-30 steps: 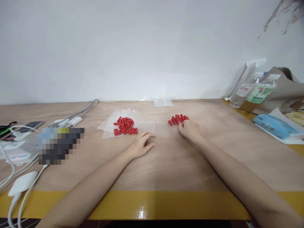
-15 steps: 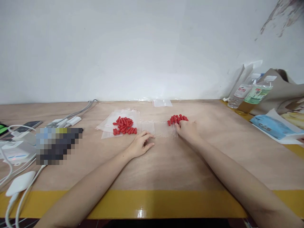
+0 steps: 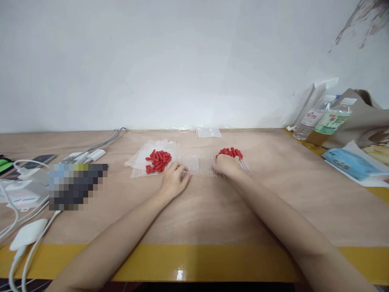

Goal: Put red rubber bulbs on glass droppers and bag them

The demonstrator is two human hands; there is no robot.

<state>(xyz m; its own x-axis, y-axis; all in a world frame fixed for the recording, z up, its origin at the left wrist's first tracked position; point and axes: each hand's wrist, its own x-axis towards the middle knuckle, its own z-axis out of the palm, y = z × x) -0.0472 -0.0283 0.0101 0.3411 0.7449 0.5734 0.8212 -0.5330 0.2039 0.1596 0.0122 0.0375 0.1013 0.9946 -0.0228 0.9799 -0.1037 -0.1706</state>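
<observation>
Several thin clear tubes [image 3: 203,165] lie side by side in a row between my hands. My right hand [image 3: 227,164] is closed in a pinch at the row's right end, its fingertips on a clear tube. Just behind and right of it are droppers [image 3: 232,151], clear tubes with red rubber bulbs on their far ends, partly hidden by the hand. My left hand [image 3: 174,177] rests at the row's left end, thumb and fingers apart and slightly curled. Beside it, loose red rubber bulbs [image 3: 158,159] are heaped on clear plastic bags [image 3: 140,162].
On the left are white cables and chargers [image 3: 26,192], a phone [image 3: 39,161] and a pixelated item [image 3: 75,186]. Two bottles [image 3: 332,119] and a blue tissue pack [image 3: 352,162] stand or lie at the right. A small plastic bag [image 3: 209,132] lies by the wall.
My right hand has moved left from the red-bulbed droppers to the bare tubes. My left hand has shifted slightly left, closer to the loose bulbs.
</observation>
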